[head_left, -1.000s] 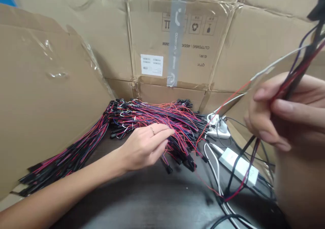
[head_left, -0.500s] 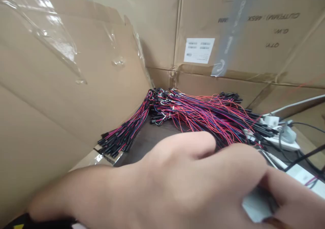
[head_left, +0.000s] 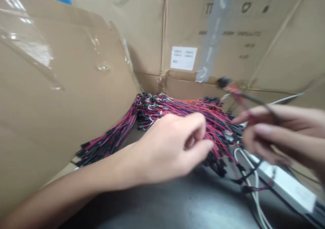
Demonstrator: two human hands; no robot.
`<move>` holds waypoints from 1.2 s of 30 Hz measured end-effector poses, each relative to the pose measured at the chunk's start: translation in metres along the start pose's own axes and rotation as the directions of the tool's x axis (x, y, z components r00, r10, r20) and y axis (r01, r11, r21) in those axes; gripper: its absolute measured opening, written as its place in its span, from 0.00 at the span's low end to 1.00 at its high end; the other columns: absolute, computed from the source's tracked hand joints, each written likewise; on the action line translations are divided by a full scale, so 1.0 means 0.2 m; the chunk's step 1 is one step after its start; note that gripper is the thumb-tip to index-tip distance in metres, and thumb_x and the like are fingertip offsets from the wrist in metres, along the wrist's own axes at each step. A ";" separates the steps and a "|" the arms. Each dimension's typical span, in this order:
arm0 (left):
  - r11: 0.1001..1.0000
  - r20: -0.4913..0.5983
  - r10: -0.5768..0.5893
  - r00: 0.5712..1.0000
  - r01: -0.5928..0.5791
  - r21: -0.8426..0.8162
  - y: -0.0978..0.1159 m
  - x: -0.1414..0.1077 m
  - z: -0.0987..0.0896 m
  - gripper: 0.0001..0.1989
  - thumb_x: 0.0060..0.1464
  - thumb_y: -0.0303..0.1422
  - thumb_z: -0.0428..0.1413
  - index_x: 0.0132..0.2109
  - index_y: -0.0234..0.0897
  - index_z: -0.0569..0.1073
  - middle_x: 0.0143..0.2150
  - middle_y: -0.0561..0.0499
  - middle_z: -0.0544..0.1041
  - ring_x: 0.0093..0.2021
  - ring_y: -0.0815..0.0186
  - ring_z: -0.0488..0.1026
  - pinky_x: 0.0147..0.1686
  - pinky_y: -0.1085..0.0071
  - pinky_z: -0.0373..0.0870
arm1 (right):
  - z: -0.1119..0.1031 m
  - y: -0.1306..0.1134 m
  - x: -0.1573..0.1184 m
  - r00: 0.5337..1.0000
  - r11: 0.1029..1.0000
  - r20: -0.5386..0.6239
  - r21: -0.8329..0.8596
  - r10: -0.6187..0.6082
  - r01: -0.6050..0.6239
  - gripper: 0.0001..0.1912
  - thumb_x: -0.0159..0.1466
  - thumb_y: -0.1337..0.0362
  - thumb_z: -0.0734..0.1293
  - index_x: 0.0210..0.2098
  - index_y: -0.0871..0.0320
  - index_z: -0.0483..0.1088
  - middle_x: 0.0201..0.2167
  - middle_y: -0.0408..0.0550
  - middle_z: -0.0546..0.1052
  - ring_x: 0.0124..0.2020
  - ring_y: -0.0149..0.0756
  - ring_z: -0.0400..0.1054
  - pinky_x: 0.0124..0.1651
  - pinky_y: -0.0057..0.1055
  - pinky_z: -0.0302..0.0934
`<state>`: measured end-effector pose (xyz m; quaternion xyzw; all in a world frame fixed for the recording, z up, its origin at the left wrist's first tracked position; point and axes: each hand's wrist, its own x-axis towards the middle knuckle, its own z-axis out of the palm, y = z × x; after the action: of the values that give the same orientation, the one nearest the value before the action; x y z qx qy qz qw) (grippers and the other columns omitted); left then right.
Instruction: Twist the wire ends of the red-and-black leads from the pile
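Note:
My left hand [head_left: 175, 144] is closed in front of the wire pile, fingers curled and thumb close to them; whether anything small is inside is hidden. At the right, my right hand [head_left: 276, 134] pinches a wire harness [head_left: 236, 91] of red and black wires, blurred by motion. Its black connector sticks up to the left of the fingers, and another part dangles below. Behind my left hand lies a large pile of red, purple and black wire harnesses [head_left: 188, 107]. A further bundle [head_left: 109, 142] fans out along the left cardboard.
Cardboard walls [head_left: 83, 59] stand at the left and the back [head_left: 142, 29]. On the right lie a long white box-shaped device [head_left: 291, 185] and looped white cables [head_left: 256, 191]. The dark tabletop [head_left: 162, 205] spreads across the front.
My left hand has moved back and left, away from the camera. My right hand now shows at the right with a harness. The view has shifted, exposing more of the tabletop.

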<state>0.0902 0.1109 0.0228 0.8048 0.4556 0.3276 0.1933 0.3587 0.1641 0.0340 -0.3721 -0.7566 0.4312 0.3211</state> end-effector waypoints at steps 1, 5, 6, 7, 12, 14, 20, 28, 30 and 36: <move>0.997 -0.031 -0.007 0.999 0.004 -0.080 0.05 0.03 -0.02 0.07 0.56 0.34 0.55 0.33 0.37 0.66 0.25 0.57 0.70 0.24 0.73 0.67 0.24 0.75 0.61 | 0.06 -0.04 0.01 0.992 1.000 0.125 -0.017 -0.010 0.012 0.14 0.66 0.55 0.63 0.45 0.57 0.68 0.22 0.47 0.74 0.16 0.28 0.65 0.14 0.23 0.54; 0.921 -0.084 -0.099 0.992 0.060 -0.386 0.08 0.09 -0.03 0.20 0.53 0.38 0.59 0.49 0.39 0.62 0.37 0.52 0.74 0.30 0.70 0.73 0.26 0.75 0.69 | 0.22 -0.09 0.07 0.960 0.982 0.278 -0.173 -0.025 0.076 0.15 0.69 0.59 0.58 0.28 0.60 0.66 0.19 0.42 0.71 0.17 0.24 0.64 0.21 0.21 0.58; 0.892 -0.089 -0.124 0.988 0.072 -0.446 0.06 0.10 -0.03 0.21 0.54 0.38 0.59 0.50 0.39 0.61 0.36 0.53 0.74 0.29 0.70 0.73 0.25 0.75 0.69 | 0.23 -0.08 0.08 0.957 0.978 0.287 -0.187 -0.038 0.095 0.16 0.69 0.60 0.57 0.27 0.60 0.65 0.18 0.40 0.69 0.16 0.23 0.62 0.20 0.21 0.57; 0.863 -0.087 -0.152 0.985 0.090 -0.497 0.04 0.11 -0.03 0.19 0.54 0.38 0.58 0.50 0.39 0.61 0.34 0.54 0.73 0.27 0.70 0.73 0.22 0.76 0.69 | 0.24 -0.07 0.09 0.951 0.976 0.305 -0.194 -0.041 0.104 0.16 0.70 0.60 0.56 0.28 0.60 0.64 0.15 0.38 0.67 0.15 0.23 0.61 0.21 0.21 0.57; 0.753 -0.025 -0.164 0.986 0.109 -0.649 -0.04 0.17 -0.08 0.09 0.55 0.35 0.57 0.37 0.35 0.65 0.22 0.56 0.71 0.17 0.71 0.69 0.12 0.79 0.62 | 0.23 -0.03 0.12 0.967 0.944 0.235 -0.286 -0.100 0.167 0.15 0.69 0.61 0.58 0.28 0.59 0.65 0.16 0.38 0.67 0.18 0.25 0.61 0.25 0.23 0.57; 0.713 0.013 -0.170 0.985 0.132 -0.688 -0.07 0.18 -0.09 0.09 0.53 0.33 0.58 0.34 0.34 0.66 0.22 0.55 0.72 0.17 0.72 0.69 0.12 0.80 0.61 | 0.24 -0.02 0.13 0.965 0.883 0.119 -0.388 -0.235 0.263 0.11 0.66 0.63 0.61 0.29 0.60 0.66 0.23 0.42 0.71 0.24 0.28 0.63 0.31 0.26 0.58; 0.575 0.140 -0.241 0.960 0.258 -0.777 -0.20 0.09 -0.03 0.10 0.51 0.31 0.60 0.28 0.31 0.68 0.24 0.50 0.76 0.19 0.71 0.72 0.14 0.79 0.65 | 0.30 0.01 0.16 0.964 0.924 0.178 -0.296 -0.197 0.243 0.07 0.65 0.63 0.62 0.41 0.59 0.68 0.37 0.47 0.76 0.36 0.33 0.68 0.40 0.31 0.61; 0.563 0.097 -0.312 0.945 0.266 -0.782 -0.33 -0.02 -0.01 0.10 0.48 0.32 0.62 0.34 0.32 0.70 0.23 0.52 0.76 0.19 0.72 0.71 0.15 0.80 0.64 | 0.48 0.12 0.11 0.847 0.982 0.525 0.103 0.083 -0.160 0.14 0.67 0.64 0.58 0.51 0.61 0.59 0.34 0.49 0.75 0.29 0.30 0.71 0.33 0.29 0.68; 0.561 0.079 -0.331 0.940 0.263 -0.785 -0.36 -0.03 -0.01 0.11 0.47 0.32 0.64 0.34 0.33 0.70 0.23 0.53 0.76 0.19 0.73 0.71 0.15 0.81 0.64 | 0.50 0.15 0.11 0.812 0.951 0.567 0.150 0.141 -0.269 0.14 0.68 0.63 0.58 0.51 0.61 0.59 0.29 0.46 0.74 0.23 0.27 0.69 0.25 0.23 0.65; 0.526 0.026 -0.363 0.931 0.228 -0.819 -0.48 -0.05 0.03 0.15 0.41 0.33 0.67 0.33 0.33 0.69 0.21 0.55 0.74 0.18 0.74 0.69 0.15 0.82 0.62 | 0.49 0.15 0.14 0.795 0.929 0.574 0.152 0.194 -0.336 0.11 0.67 0.61 0.59 0.45 0.61 0.61 0.24 0.43 0.71 0.18 0.25 0.65 0.15 0.17 0.59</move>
<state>0.0332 0.1506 -0.0432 0.5107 0.3981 0.5200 0.5571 0.2731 0.1572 -0.0293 -0.2926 -0.6969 0.6510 0.0698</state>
